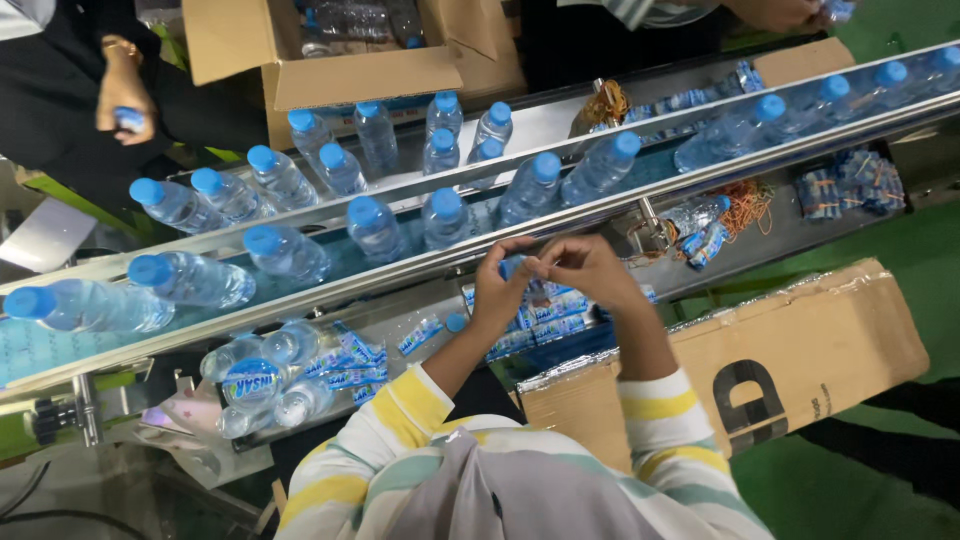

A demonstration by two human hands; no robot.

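Nearest: striped sleeves, yellow, white and pale green, both forearms reaching out over a foil-wrapped cardboard carton (pixel 800 350) at the right

Left hand (pixel 497 290) and right hand (pixel 590 272) meet fingertip to fingertip, both pinching a small blue-and-white label sleeve (pixel 514 267) between them; it is held just above the near edge of the conveyor. Fingers closed on the sleeve, not clenched

Under the hands: a loose pile of flat label sleeves (pixel 545 315) on the steel shelf. To the left, a few capless clear bottles lying on their sides (pixel 265 380) among more sleeves

Step in hand, by my reading: opening or separating one sleeve, ready to go onto a bottle. Next move would call for spreading it into a tube and matching it to a passing bottle without tearing it

Beyond: the conveyor (pixel 420 262) running diagonally, blue-capped water bottles (pixel 440 215) upright in a row along it. Bundled sleeves and orange rubber bands (pixel 745 205) on the shelf to the right

Far side: open cardboard box (pixel 350 60), another person's hand (pixel 122 100) holding something small and blue
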